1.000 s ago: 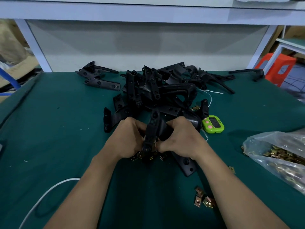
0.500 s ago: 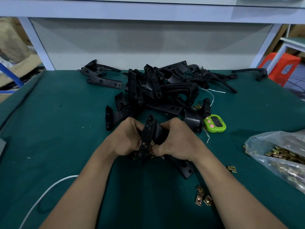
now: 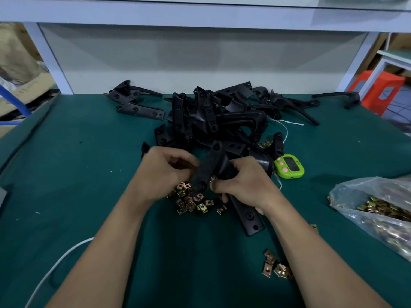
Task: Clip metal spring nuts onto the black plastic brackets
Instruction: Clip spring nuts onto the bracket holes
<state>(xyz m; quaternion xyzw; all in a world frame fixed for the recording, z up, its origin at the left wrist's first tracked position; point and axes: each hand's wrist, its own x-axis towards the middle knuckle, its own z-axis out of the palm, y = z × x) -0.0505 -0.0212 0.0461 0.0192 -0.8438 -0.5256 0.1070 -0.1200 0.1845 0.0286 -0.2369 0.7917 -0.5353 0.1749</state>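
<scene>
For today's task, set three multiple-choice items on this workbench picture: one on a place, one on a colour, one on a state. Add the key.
1. Where does the bag of nuts lie?
A. at the table's right edge
B. at the table's left edge
C. in the table's middle

2. What colour is the timer's body?
A. orange
B. light green
C. blue

3. What is the right hand doing?
A. lying flat on the table
B. reaching into the bag
C. gripping a bracket

Key:
1 A, the bag sits at the right edge of the view, on the table.
2 B, the timer's body is light green with pink buttons.
3 C, the right hand curls round the bracket, with the bag well off to its side.
</scene>
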